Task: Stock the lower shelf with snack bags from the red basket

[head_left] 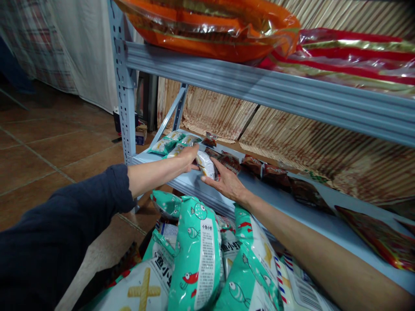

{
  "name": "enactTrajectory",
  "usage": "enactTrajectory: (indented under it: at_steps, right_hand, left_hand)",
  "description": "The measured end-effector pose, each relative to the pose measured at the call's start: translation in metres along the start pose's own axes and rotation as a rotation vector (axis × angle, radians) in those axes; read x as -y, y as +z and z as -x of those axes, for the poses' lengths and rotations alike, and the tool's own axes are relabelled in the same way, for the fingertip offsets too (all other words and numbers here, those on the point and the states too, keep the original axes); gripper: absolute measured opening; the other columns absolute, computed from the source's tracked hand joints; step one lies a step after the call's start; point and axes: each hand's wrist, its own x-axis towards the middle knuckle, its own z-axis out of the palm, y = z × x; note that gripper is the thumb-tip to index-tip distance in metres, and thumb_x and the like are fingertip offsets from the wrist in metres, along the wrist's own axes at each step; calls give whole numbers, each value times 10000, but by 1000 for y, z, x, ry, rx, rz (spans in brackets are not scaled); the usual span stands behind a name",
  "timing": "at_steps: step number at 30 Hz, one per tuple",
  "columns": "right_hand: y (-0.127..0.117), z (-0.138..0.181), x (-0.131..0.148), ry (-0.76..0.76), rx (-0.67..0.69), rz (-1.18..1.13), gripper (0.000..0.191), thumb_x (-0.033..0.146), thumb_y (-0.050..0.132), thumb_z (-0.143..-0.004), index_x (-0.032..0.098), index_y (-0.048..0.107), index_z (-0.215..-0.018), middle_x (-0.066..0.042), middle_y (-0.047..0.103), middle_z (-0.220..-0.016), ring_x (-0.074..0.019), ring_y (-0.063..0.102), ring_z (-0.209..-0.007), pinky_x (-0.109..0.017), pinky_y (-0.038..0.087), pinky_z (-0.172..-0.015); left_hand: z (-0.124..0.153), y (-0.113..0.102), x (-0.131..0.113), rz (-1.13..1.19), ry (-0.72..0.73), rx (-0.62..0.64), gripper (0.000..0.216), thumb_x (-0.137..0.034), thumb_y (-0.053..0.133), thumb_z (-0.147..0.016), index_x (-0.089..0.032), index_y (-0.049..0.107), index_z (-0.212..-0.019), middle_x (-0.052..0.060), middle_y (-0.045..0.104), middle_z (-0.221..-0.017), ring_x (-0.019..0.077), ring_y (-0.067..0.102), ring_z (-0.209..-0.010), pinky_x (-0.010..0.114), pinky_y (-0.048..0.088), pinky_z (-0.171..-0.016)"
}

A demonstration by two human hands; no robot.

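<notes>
Indoors, left hand (189,160) and right hand (228,181) apparently clamped round pale packet (206,165), over blue shelf (264,190), tiled floor (26,181) beside

A small, puffed packet (205,162) with a glossy, mostly white face and yellow-brown print leans at a slant between the left hand (189,159) and the right hand (226,179), which cover its ends. It sits near the lower shelf's (194,186) front edge, towards the left end; whether it touches the shelf cannot be told. Its lettering is too small to read.
</notes>
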Motion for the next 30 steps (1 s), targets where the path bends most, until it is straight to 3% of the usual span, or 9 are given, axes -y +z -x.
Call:
enactTrajectory:
  at_steps: [6,8,12,15,17,20,24,27,30]
  right_hand:
    - [1,-3,-7,152,-47,-121,790,232,733,-524,256,418,-1248,-49,591,-1087,-269,535,-1014,-451,344,-942]
    - [0,-6,-11,199,-91,-299,706,190,691,-558,252,427,-1211,-33,606,-1047,-239,562,-958,-426,402,-895]
    - [-6,-9,-9,295,-94,-818,438,151,619,-615,220,507,-1033,-31,625,-1006,-202,592,-908,-382,461,-841]
    - [-9,-9,-4,403,-39,-1019,257,163,570,-683,194,551,-938,-43,649,-936,-190,606,-877,-373,470,-836]
    - [-9,-8,-3,452,-37,-1063,186,186,548,-727,193,570,-911,-34,658,-913,-172,609,-860,-345,474,-830]
    - [-7,-6,-5,496,1,-1050,158,225,537,-769,202,583,-918,-18,665,-895,-147,616,-820,-300,487,-792]
    - [-3,-6,-12,501,49,-1016,192,261,539,-794,200,585,-971,-30,671,-913,-148,626,-810,-284,497,-764]
    - [-1,-9,-18,513,-28,-1002,207,317,519,-816,159,599,-924,-64,677,-874,-165,632,-768,-305,509,-748]
    - [0,-11,-23,572,-94,-963,138,247,538,-808,147,596,-883,-63,677,-828,-159,630,-721,-302,517,-726]
  left_hand:
    - [11,1,-9,93,-60,128,295,-433,431,-810,-157,532,-835,112,607,-796,278,579,-837,453,479,-678]
    - [10,-1,-10,118,-68,169,302,-421,438,-810,-137,535,-783,119,593,-747,263,576,-827,406,487,-687]
    - [5,-8,-6,7,38,111,48,-139,512,-755,-140,527,-710,79,583,-727,192,568,-822,356,466,-771]
    - [5,-12,0,-70,-116,220,46,-181,536,-754,-142,553,-768,86,592,-729,224,571,-831,445,458,-757]
    - [6,-12,4,-52,-250,386,157,-281,525,-777,-141,572,-830,103,609,-748,243,579,-829,476,459,-737]
    - [6,-12,12,-82,-271,501,171,-276,572,-748,-140,594,-849,103,632,-788,231,583,-835,462,463,-753]
    - [2,-12,20,-139,-152,497,219,-175,676,-645,-142,602,-849,93,649,-833,227,589,-854,431,483,-739]
    - [0,-13,26,-193,-106,463,240,-130,706,-594,-143,602,-810,83,656,-800,212,609,-762,395,503,-687]
    - [0,-15,30,-267,-75,400,215,-118,724,-561,-145,602,-735,69,652,-713,184,605,-635,362,506,-649]
